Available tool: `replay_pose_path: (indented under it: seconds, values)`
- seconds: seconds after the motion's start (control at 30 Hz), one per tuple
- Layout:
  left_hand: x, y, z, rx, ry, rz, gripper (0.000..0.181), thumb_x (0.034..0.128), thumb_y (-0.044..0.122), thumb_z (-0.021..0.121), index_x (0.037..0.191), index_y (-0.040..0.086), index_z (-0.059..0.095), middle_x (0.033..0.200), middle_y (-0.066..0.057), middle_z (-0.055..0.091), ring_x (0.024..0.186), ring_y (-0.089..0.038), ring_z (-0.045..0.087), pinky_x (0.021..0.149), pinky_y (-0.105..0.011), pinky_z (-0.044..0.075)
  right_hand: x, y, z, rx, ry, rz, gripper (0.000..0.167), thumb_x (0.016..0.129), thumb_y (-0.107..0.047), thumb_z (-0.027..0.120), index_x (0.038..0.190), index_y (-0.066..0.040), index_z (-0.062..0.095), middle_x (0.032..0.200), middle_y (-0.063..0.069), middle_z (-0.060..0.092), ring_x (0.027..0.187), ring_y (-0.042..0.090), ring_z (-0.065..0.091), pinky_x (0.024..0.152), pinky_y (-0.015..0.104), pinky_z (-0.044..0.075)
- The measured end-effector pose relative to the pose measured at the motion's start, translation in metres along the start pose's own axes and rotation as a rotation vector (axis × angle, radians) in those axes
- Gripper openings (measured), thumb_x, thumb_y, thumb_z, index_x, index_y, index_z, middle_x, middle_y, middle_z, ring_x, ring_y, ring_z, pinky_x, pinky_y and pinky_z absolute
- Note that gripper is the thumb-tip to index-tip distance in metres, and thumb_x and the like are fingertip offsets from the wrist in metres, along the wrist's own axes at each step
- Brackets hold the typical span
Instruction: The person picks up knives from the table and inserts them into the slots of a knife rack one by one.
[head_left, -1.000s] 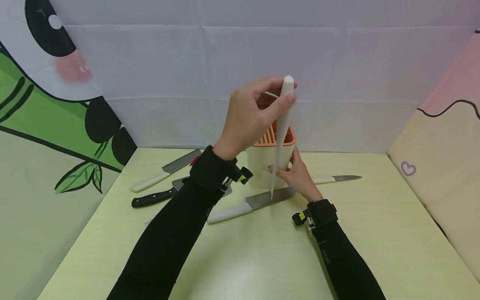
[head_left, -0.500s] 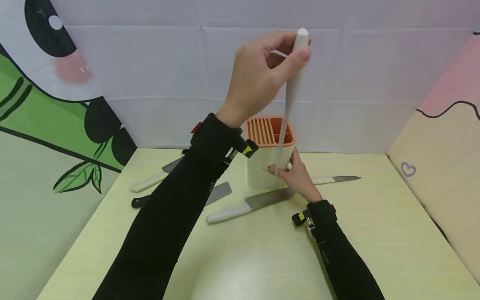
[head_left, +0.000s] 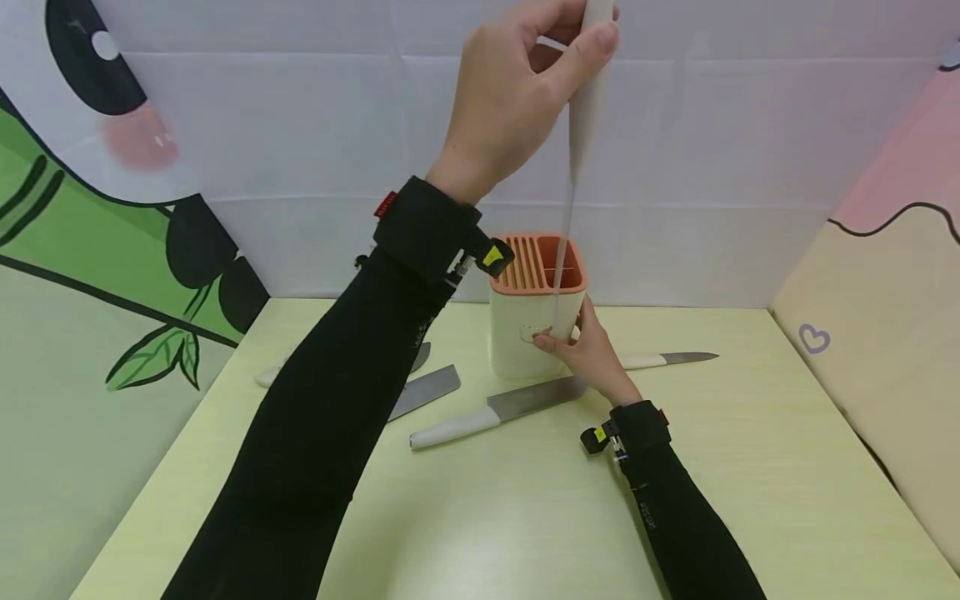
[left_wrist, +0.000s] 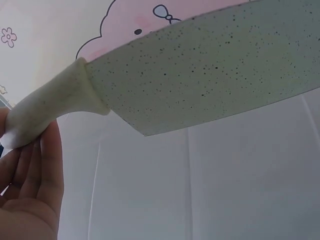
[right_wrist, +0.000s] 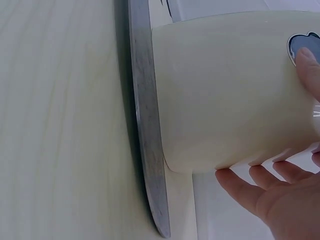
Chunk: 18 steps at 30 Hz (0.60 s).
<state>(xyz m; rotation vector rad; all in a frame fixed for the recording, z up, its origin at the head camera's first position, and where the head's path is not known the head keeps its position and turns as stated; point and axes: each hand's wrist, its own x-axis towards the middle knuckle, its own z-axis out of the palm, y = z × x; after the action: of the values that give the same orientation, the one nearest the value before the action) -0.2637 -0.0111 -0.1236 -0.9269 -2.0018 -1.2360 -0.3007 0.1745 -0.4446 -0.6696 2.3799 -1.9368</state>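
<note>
Left hand: the left hand (head_left: 510, 100) is raised at 12 o'clock in the head view, its fingers and thumb pinching the smooth white handle of a broad knife with a dark-speckled pale grey blade (left_wrist: 200, 75).
Held knife: handle up, blade hanging down; in the head view the blade crosses in front of the block's orange top and cream front, clear of the slots.
Right hand: the right hand (head_left: 592, 354) grips the block low at 4 o'clock, thumb on the dark badge (right_wrist: 314, 41) on its front, fingers spread slightly apart along its side.
Knife block: a cream, rounded rectangular knife block (head_left: 513, 337) with an orange slotted top (head_left: 525, 292) stands upright on the pale wood-grain surface (head_left: 480, 525).
Around the block's base: a white-handled knife with a broad grey blade (head_left: 455, 429) lies just beside it at 7 o'clock; a slim white-handled knife with a pointed grey blade (head_left: 686, 357) lies at 3 o'clock; a square-ended grey blade (head_left: 427, 392) lies at 8 o'clock, partly hidden by the black left sleeve (head_left: 277, 450).
Farther at 9 o'clock: a white handle end (head_left: 266, 377) shows beyond that sleeve.
</note>
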Motion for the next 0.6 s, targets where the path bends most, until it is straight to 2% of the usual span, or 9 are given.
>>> replay_pose_path:
  seconds: [0.13, 0.2, 0.37, 0.43, 0.6]
  values:
    - [0.008, 0.000, -0.003, 0.041, 0.017, 0.040, 0.037, 0.1050, 0.022, 0.069, 0.133, -0.002, 0.070, 0.125, -0.009, 0.074, 0.106, -0.013, 0.069, 0.097, -0.015, 0.053, -0.002, -0.002, -0.001, -0.002, 0.004, 0.005, 0.095, 0.096, -0.022, 0.082, 0.166, -0.038, 0.019, 0.161, 0.000, 0.039, 0.146, 0.027, 0.043, 0.112, 0.057, 0.050]
    - [0.011, 0.000, -0.003, 0.053, 0.011, 0.042, 0.036, 0.1051, 0.022, 0.069, 0.133, -0.001, 0.070, 0.125, -0.009, 0.074, 0.106, -0.012, 0.069, 0.098, -0.014, 0.053, -0.002, -0.003, -0.002, -0.002, 0.007, 0.009, 0.095, 0.096, -0.022, 0.082, 0.166, -0.037, 0.020, 0.161, -0.001, 0.039, 0.146, 0.027, 0.043, 0.113, 0.056, 0.050]
    - [0.014, -0.001, -0.002, 0.060, -0.013, -0.055, 0.035, 0.1052, 0.023, 0.069, 0.134, 0.004, 0.071, 0.127, -0.006, 0.073, 0.107, -0.012, 0.069, 0.098, -0.013, 0.052, -0.004, -0.003, -0.003, -0.001, 0.009, 0.006, 0.095, 0.097, -0.020, 0.081, 0.167, -0.036, 0.019, 0.162, -0.001, 0.038, 0.146, 0.027, 0.043, 0.113, 0.056, 0.050]
    - [0.013, -0.004, -0.002, 0.067, -0.015, -0.068, 0.034, 0.1054, 0.023, 0.069, 0.134, 0.005, 0.071, 0.126, -0.006, 0.072, 0.106, -0.013, 0.069, 0.097, -0.014, 0.052, -0.004, -0.003, -0.003, 0.001, 0.009, 0.001, 0.095, 0.097, -0.019, 0.081, 0.167, -0.036, 0.018, 0.163, 0.000, 0.038, 0.146, 0.028, 0.043, 0.113, 0.057, 0.049]
    - [0.008, -0.017, 0.000, 0.072, -0.010, 0.005, 0.032, 0.1066, 0.020, 0.067, 0.133, 0.001, 0.071, 0.121, -0.009, 0.072, 0.103, -0.013, 0.070, 0.097, -0.017, 0.055, -0.003, 0.000, -0.001, 0.000, 0.008, -0.010, 0.095, 0.097, -0.019, 0.081, 0.167, -0.037, 0.018, 0.163, 0.000, 0.038, 0.146, 0.028, 0.043, 0.113, 0.059, 0.049]
